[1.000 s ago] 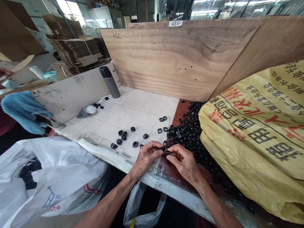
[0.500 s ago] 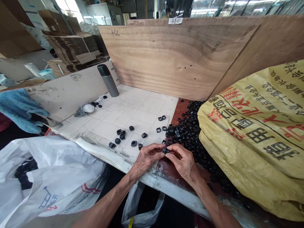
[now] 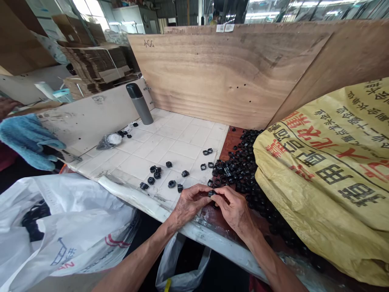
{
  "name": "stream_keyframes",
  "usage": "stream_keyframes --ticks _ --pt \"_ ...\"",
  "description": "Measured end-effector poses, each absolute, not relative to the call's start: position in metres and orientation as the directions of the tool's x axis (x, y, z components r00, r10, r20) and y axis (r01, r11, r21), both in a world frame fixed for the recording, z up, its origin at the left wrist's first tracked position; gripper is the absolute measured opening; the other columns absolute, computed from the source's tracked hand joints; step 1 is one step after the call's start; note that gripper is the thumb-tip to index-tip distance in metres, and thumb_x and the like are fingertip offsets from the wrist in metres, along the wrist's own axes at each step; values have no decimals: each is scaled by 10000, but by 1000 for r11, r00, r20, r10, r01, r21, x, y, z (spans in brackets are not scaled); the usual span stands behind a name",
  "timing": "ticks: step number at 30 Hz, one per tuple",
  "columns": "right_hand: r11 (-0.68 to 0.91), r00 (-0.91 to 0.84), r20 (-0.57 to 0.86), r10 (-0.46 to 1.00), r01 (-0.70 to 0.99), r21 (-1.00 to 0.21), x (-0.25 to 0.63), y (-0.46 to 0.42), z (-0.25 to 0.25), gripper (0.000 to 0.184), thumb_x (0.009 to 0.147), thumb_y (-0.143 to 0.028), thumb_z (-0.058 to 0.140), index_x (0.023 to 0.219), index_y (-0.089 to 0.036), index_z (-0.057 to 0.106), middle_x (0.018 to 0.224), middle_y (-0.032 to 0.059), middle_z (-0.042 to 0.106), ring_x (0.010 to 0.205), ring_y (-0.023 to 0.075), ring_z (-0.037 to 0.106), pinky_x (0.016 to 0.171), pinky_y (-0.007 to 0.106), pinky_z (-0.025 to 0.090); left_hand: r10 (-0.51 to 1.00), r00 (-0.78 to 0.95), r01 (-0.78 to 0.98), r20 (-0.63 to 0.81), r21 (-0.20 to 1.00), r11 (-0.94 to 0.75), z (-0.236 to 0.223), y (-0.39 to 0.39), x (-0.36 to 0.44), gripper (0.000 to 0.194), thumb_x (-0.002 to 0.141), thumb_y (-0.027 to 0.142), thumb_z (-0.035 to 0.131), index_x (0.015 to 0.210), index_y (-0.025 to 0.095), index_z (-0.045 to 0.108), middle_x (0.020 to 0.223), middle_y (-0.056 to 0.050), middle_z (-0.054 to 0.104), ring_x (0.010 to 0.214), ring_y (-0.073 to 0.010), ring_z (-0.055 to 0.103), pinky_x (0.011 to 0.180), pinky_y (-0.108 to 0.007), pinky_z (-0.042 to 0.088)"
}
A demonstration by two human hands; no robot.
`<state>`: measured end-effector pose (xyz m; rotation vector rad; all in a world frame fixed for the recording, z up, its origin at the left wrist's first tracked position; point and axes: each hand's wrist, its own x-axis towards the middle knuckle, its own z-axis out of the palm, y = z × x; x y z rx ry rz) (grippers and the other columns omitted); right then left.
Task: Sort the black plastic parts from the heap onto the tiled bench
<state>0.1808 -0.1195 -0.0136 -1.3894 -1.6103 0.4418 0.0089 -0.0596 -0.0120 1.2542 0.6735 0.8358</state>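
My left hand point(image 3: 190, 205) and my right hand point(image 3: 234, 209) meet over the bench edge, their fingertips pinching a small black hexagonal nut point(image 3: 211, 194). The fingers hide most of it. Just beyond my right hand lies a heap of similar black nuts point(image 3: 240, 172) on a reddish-brown board point(image 3: 226, 148). Several loose nuts point(image 3: 156, 175) stand on the white tiled bench top point(image 3: 179, 150) to the left of my hands. A yellow woven sack point(image 3: 319, 178) with red and black print slumps against the heap.
An open white plastic sack point(image 3: 60, 231) with black contents sits below the bench at left. A plywood board point(image 3: 212, 77) walls the back. A grey flask point(image 3: 139, 104), a small plastic bag point(image 3: 108, 142) and a blue cloth point(image 3: 28, 142) lie further left, where another person's hand point(image 3: 6, 106) shows.
My hands have drawn closer around the black nut, and the view has shifted slightly. Another person's hand has appeared at the far left edge.
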Motion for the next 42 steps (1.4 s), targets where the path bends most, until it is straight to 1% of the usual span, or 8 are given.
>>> stream_keyframes --ticks 10,14,20,24,27,30,33,42 --pt "439 2 527 850 552 -710 180 -118 -8 159 968 -170 544 1045 -215 676 1019 79 670 970 199 663 868 316 547 796 601 -259 -78 922 286 -9 -60 11 313 766 310 814 1019 149 725 938 -67 762 891 -195 711 880 -320 550" --pt "317 59 449 892 626 -712 179 -118 -11 119 982 -288 568 974 -205 653 837 44 695 739 171 672 692 265 529 839 544 -219 9 967 132 -12 -61 9 263 817 308 769 1032 164 723 978 -67 742 902 -196 696 868 -323 549" --pt "214 56 440 896 815 -538 179 -116 -19 420 1040 -359 434 676 -207 576 579 20 590 539 145 588 563 246 422 787 606 -150 117 988 -31 -12 -62 8 246 852 302 730 1049 156 732 1020 -92 728 965 -222 673 913 -354 525" --pt "210 147 442 885 720 -661 178 -118 -11 250 1020 -343 476 914 -186 639 726 44 664 633 160 640 620 247 473 789 614 -233 28 961 147 -7 -62 10 294 811 320 775 1045 151 719 996 -90 742 942 -217 690 891 -347 538" --pt "306 68 430 900 604 -736 176 -121 -1 237 1008 -281 467 1158 -189 626 908 71 695 788 180 665 736 272 517 805 592 -278 -24 932 232 -3 -62 11 312 799 335 790 1041 156 705 957 -79 754 910 -212 708 905 -364 543" --pt "316 42 431 901 617 -721 177 -122 1 196 978 -287 530 889 -200 680 781 51 665 700 174 625 676 274 497 820 572 -282 -34 930 235 -2 -62 11 309 792 332 797 1022 150 701 955 -75 758 897 -202 710 900 -351 544" --pt "241 113 404 908 648 -722 178 -122 -2 372 976 -329 541 624 -211 576 562 -5 535 517 131 505 556 257 422 826 563 -284 -36 930 234 -4 -61 10 313 786 328 803 1018 148 695 936 -70 760 885 -191 709 861 -316 547" --pt "231 68 334 940 594 -770 176 -123 5 201 928 -368 601 812 -209 640 658 -3 573 568 137 516 542 245 420 838 545 -288 -21 934 211 -4 -60 10 333 784 366 799 1015 147 698 935 -81 752 874 -204 705 859 -341 548"
